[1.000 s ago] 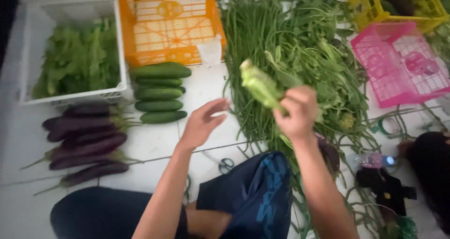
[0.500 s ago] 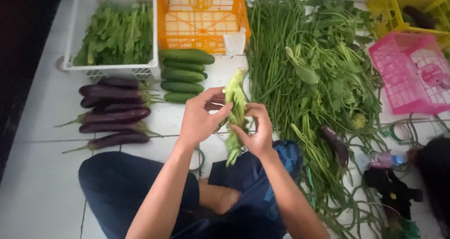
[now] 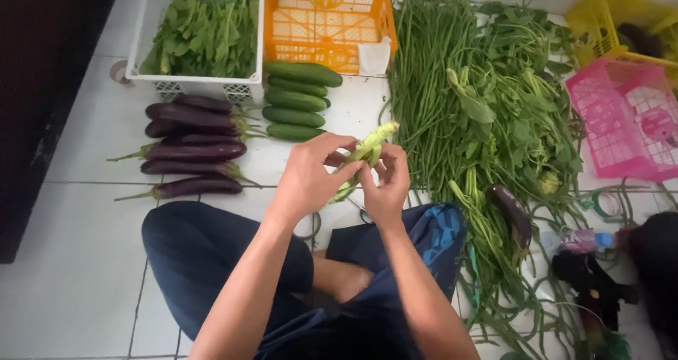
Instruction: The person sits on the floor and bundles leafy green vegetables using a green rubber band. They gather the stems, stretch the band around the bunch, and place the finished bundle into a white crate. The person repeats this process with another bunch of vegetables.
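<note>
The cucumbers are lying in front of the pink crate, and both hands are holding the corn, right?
Not quite. The head view shows the cucumbers in front of the orange crate, not the pink one. Both the left hand and right hand do hold the corn.

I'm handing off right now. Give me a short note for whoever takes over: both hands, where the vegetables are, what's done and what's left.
Left hand and right hand: both grip one pale green husked corn ear, held above the lap.
Laid out on the white tiled floor: dark purple eggplants, green cucumbers, a heap of long green beans, a white crate of leafy greens, an orange plastic crate.
Done: eggplants and cucumbers lie in rows.
Left: the corn still wears husk; the beans lie loose.
</note>
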